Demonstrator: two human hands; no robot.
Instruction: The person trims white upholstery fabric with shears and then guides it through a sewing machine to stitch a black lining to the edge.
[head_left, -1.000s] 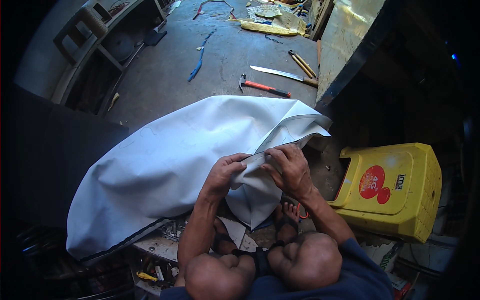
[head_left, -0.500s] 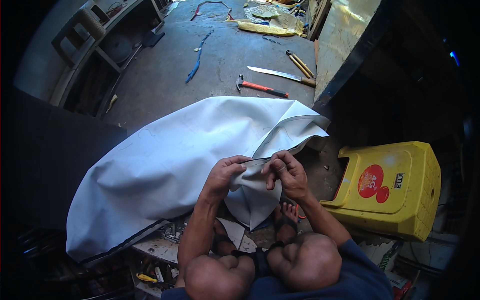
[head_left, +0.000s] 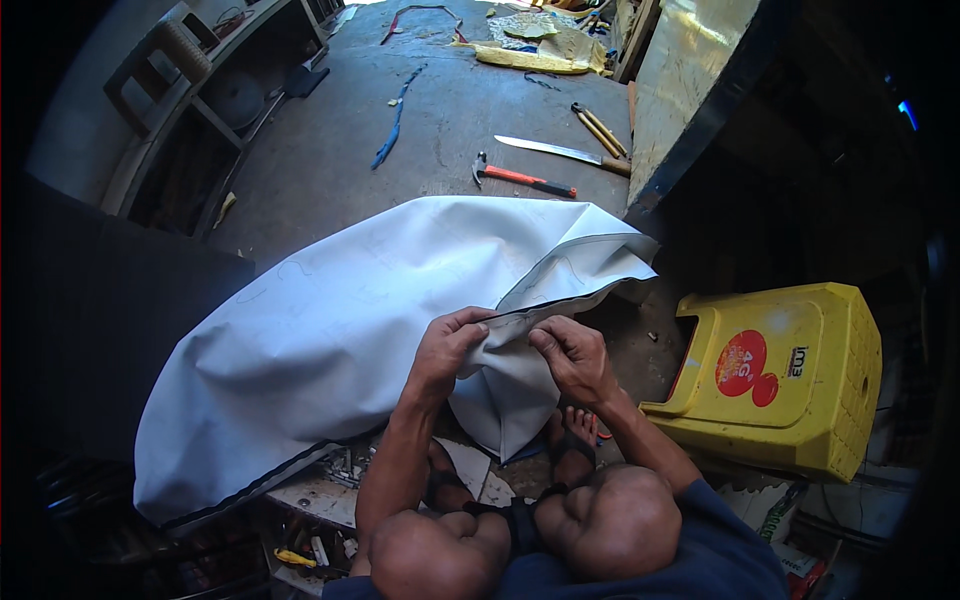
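A large white sheet of coated fabric [head_left: 330, 310] with dark edging lies bunched across the lower middle, with loose threads on it. My left hand [head_left: 445, 355] grips the folded, dark-lined edge of the sheet between thumb and fingers. My right hand [head_left: 572, 362] is closed in a pinch just right of it, against that edge; what is between the fingertips is too small to make out. My bare knees and sandaled feet show below the hands.
A hammer [head_left: 525, 178], long knife [head_left: 550, 148] and long-handled tool [head_left: 598, 127] lie on the floor [head_left: 300, 170] ahead. A yellow plastic stool [head_left: 800, 400] lies at right, shelving [head_left: 215, 125] at upper left, a wooden panel [head_left: 680, 80] upper right, scraps [head_left: 540, 50] at the back.
My right hand has moved slightly down, its fingers curling tighter into a pinch. The fold at the held edge has shifted slightly. My left hand has barely moved.
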